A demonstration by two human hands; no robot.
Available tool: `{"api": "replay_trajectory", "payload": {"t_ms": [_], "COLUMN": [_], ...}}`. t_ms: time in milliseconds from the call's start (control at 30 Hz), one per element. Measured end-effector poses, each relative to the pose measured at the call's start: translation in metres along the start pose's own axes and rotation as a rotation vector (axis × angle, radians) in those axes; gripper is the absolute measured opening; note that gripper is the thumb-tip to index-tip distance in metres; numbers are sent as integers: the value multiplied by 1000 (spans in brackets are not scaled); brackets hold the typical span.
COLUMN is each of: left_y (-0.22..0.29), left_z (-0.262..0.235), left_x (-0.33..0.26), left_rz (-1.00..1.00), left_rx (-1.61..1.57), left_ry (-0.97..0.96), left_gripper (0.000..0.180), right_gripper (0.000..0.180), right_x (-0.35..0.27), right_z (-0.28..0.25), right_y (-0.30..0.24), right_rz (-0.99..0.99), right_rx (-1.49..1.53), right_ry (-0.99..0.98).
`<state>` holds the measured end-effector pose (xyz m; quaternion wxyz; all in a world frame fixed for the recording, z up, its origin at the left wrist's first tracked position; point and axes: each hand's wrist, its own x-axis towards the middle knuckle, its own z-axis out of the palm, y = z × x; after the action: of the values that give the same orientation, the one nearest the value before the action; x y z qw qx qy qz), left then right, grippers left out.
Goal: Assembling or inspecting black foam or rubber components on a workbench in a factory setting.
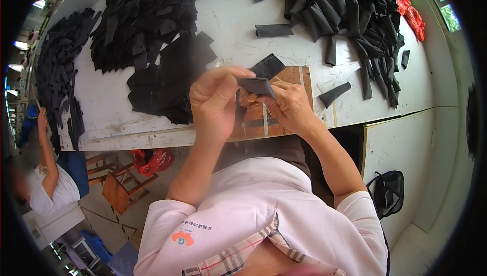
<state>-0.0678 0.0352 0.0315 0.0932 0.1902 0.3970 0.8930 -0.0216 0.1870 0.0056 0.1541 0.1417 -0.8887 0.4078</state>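
Note:
Between my two hands a small black fabric piece (257, 87) is held up above the table's near edge. My left hand (215, 96) pinches its left end with thumb and fingers. At its right end, my right hand (292, 106) grips it with closed fingers. Just behind lies another flat black fabric piece (269, 66), partly over a brown board (303, 81) with pale tape strips. To the left, flat black pieces are heaped in a loose pile (167, 81). Right of the board rests a single narrow black fabric tube (335, 94).
A large heap of black fabric tubes (350, 17) covers the far right, beside a red plastic bag (415, 20). More black pieces (142, 17) are piled far left. Wooden stools (119, 192) and a black bag (390, 193) are below. Another person (53, 185) works at left.

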Motion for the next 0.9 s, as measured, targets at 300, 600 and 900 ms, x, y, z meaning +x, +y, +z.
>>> {"api": "replay_trajectory", "payload": {"t_ms": [300,600,900], "left_y": [-100,-50,-8], "left_z": [-45,-61,-10], "left_x": [36,18,-86], "left_rz": [-103,-439,-566], "left_rx": [1766,655,-45], "left_ry": [-135,124,200], "left_gripper": [28,14,39], "right_gripper": [46,37,13], "right_x": [86,-36,-36], "right_z": [-74,-15,33], "right_y": [-6,-21,-38], "right_rz": [253,626,635], "right_rx": [617,333,1071], "right_ry": [142,90,196]}}
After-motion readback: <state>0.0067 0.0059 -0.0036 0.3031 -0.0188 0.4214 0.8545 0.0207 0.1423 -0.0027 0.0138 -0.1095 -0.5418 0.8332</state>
